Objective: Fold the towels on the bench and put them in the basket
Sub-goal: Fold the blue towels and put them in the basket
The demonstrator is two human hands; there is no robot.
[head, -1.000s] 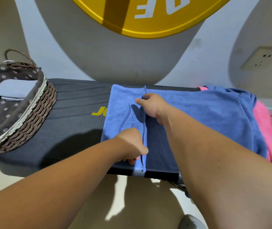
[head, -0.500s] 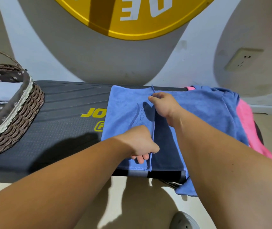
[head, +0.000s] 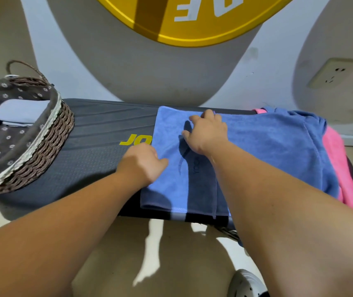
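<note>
A blue towel (head: 184, 185) lies folded on the dark bench (head: 90, 163), with its near edge hanging over the front. My left hand (head: 143, 163) is at the towel's left edge, thumb on top and fingers curled at the edge. My right hand (head: 205, 133) rests on the towel's far part with fingers spread. A second blue towel (head: 278, 144) lies loose to the right, over a pink towel (head: 340, 172). The wicker basket (head: 42, 155) stands on the bench's left end, with a folded light blue towel (head: 21, 112) inside.
The bench runs along a wall with a socket (head: 334, 71) at the right. A grey shoe (head: 246, 284) is on the floor below the bench's front edge. Bare bench surface lies between the basket and the towel.
Both hands carried the towel's raised edge over to the left and laid it down as a fold. My right hand let go and now lies spread on the cloth.
</note>
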